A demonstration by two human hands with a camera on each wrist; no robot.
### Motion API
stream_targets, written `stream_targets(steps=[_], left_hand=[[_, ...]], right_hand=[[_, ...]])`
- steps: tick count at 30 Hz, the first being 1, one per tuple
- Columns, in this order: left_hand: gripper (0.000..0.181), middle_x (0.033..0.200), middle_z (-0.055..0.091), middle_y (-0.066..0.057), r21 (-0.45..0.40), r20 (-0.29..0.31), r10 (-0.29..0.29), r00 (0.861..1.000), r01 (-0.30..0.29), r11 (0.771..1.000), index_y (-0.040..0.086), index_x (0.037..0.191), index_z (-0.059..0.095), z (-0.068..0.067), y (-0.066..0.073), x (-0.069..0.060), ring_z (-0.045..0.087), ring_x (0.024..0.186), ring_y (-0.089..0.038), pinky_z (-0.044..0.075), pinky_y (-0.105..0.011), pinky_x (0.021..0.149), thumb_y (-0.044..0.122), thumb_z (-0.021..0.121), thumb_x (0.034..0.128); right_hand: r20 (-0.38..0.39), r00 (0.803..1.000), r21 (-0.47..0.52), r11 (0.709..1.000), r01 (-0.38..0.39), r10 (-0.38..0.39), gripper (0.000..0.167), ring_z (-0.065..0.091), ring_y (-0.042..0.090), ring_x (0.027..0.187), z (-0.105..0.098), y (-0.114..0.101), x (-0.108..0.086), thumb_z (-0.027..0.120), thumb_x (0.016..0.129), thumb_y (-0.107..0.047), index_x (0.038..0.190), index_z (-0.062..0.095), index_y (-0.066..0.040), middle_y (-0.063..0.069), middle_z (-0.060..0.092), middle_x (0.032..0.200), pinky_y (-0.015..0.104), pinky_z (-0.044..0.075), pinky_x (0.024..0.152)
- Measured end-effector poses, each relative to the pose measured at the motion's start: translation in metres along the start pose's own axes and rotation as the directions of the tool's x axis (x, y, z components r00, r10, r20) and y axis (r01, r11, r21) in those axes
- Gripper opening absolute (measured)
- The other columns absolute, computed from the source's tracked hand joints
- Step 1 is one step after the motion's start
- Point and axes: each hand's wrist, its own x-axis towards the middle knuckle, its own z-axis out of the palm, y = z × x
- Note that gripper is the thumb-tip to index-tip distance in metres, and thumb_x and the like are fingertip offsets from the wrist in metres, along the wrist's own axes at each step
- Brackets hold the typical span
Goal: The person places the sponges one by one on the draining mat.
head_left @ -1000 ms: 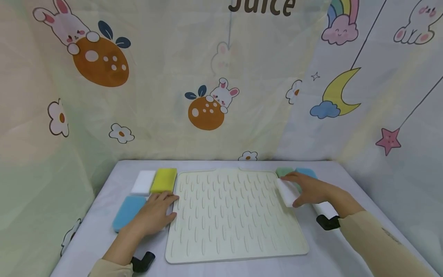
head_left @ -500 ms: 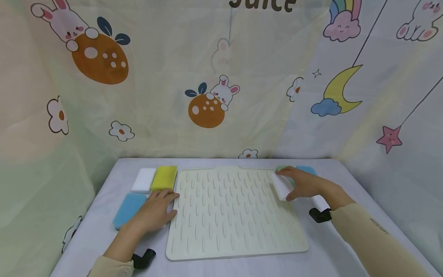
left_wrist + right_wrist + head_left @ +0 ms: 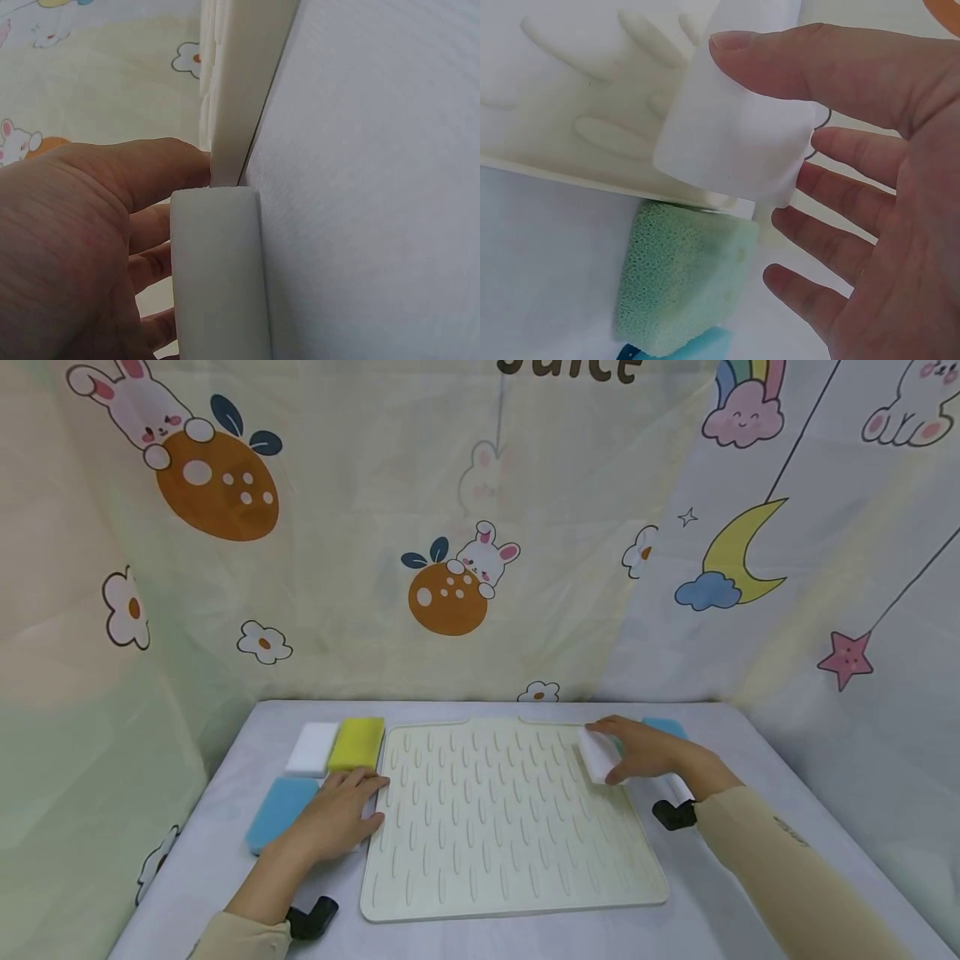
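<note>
My right hand point(image 3: 648, 752) pinches a white sponge point(image 3: 596, 756) between thumb and fingers, above the far right corner of a cream mat point(image 3: 502, 835) with raised oval ridges. In the right wrist view, the thumb lies across the face of that white sponge, and a porous green sponge point(image 3: 682, 270) sits beside the mat's edge. At the mat's left edge rests my left hand point(image 3: 337, 818), its fingers extended and holding nothing. The left wrist view shows its thumb against the mat's side, with a pale white block point(image 3: 217, 277) close to the fingers.
Left of the mat lie a blue sponge point(image 3: 281, 810), a yellow sponge point(image 3: 356, 743) and another white sponge point(image 3: 311, 749). On the right are a second blue sponge point(image 3: 666, 727) and a partly hidden white piece point(image 3: 675, 789). Printed cloth walls point(image 3: 330, 568) enclose the table.
The right hand has carried the white sponge leftward and slightly away, farther over the mat. My left hand has stayed at the mat's edge.
</note>
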Motion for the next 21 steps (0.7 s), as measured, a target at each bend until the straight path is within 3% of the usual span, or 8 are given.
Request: stream_targets(steps=[9, 21], left_hand=[[0.055, 0.149, 0.052, -0.013, 0.003, 0.009, -0.006, 1.0, 0.006, 1.0, 0.009, 0.145, 0.059, -0.002, 0.001, -0.001, 0.043, 0.14, -0.043, 0.04, -0.062, 0.113, 0.026, 0.074, 0.0952], [0.055, 0.149, 0.053, -0.013, 0.003, 0.004, 0.002, 1.0, -0.002, 1.0, 0.009, 0.145, 0.058, -0.003, 0.004, -0.001, 0.043, 0.139, -0.043, 0.041, -0.062, 0.112, 0.026, 0.074, 0.0958]], right_hand=[[0.021, 0.999, 0.043, 0.998, -0.046, 0.046, 0.093, 0.03, 0.047, 0.152, 0.002, 0.0, 0.009, 0.087, 0.084, -0.027, 0.161, 0.037, -0.011, 0.02, 0.031, 0.167, 0.066, 0.035, 0.117], [0.021, 1.0, 0.025, 1.0, 0.01, -0.011, 0.089, 0.029, 0.049, 0.151, 0.004, 0.0, 0.025, 0.084, 0.085, -0.018, 0.159, 0.037, -0.002, 0.025, 0.032, 0.164, 0.065, 0.029, 0.121]])
